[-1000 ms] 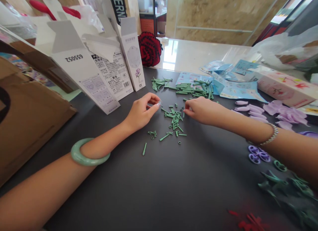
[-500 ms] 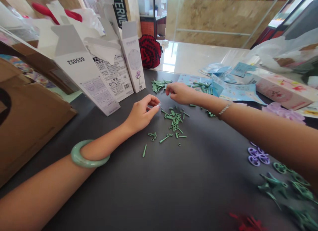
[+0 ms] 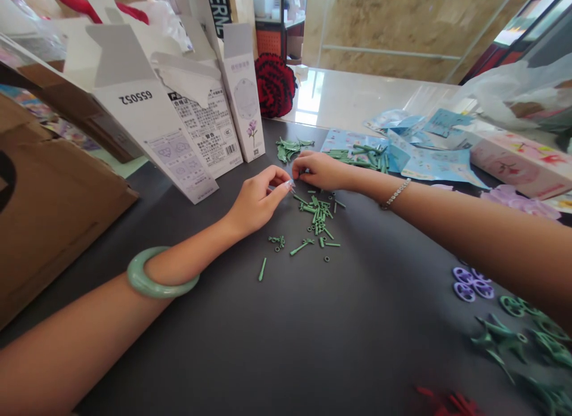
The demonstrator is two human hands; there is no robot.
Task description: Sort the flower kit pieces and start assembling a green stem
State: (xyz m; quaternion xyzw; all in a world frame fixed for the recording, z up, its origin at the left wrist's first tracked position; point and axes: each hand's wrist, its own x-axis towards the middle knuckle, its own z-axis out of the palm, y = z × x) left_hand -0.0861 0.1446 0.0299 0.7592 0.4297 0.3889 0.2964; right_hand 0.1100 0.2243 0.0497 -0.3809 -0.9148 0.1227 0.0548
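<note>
on the table (image 3: 250, 344), rods (image 3: 319, 213) and rings (image 3: 326, 261) lie before leaves (image 3: 289, 149), right of cartons (image 3: 156, 130).

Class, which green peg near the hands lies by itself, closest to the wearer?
The slim green peg below the left hand in the picture; the others lie farther off, mostly bunched in the central pile.

Small green pieces (image 3: 320, 215) lie loosely heaped and scattered.

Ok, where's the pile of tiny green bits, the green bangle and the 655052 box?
Pile of tiny green bits (image 3: 320, 215): head view, on its middle.
Green bangle (image 3: 158, 290): head view, on its lower band.
655052 box (image 3: 151, 124): head view, on the panel under the number.
</note>
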